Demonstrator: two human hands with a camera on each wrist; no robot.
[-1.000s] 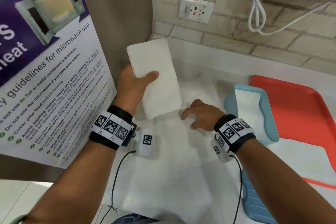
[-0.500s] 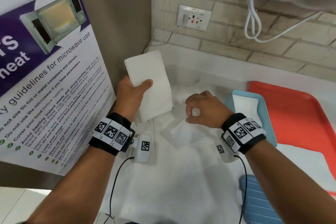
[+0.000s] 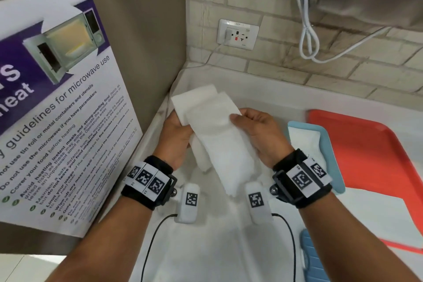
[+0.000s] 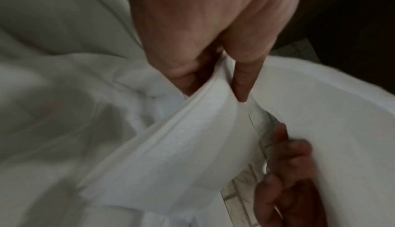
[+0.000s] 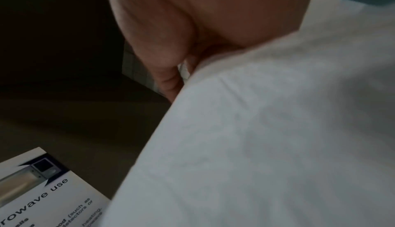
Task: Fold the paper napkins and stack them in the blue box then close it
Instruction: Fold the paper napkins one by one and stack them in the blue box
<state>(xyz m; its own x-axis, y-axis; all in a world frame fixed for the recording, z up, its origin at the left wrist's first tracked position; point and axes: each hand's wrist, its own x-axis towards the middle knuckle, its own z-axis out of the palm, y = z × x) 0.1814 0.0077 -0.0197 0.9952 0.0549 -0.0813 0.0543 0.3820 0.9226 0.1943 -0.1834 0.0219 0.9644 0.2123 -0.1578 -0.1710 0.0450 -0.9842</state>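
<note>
Covering most of the white counter (image 3: 286, 103), loose unfolded napkin sheets (image 3: 206, 247) spread from the corner toward the viewer, with the microwave poster (image 3: 57, 110) walling off the left side and the brick wall (image 3: 297, 68) closing the back. Orange tray (image 3: 366, 155) sits at right; the blue box (image 3: 329, 144) lies just beside it on the near-left, open, with folded napkins already inside. Its blue lid (image 3: 313, 256) rests apart near the bottom edge, so closing is not yet done. Half a second ago the right hand (image 3: 263, 135) was pinching a sheet down on the pile; now it has lifted it and laid it against the folded napkin stack (image 3: 194, 107), which the left hand (image 3: 176, 142) has gripped throughout. Both hands now clamp paper: left fingers curled round the stack's lower edge, right thumb pressed on the face of the newly brought napkin (image 3: 226, 149), which hangs tilted and offset from the stack, edges not aligned. Judgement: a fresh piece is being joined to the held bundle, so squaring comes next, then transfer rightward to the box. Room is tight left against the poster and behind at the counter's upstand; the clear path lies right and slightly forward, over the loose sheets.
</note>
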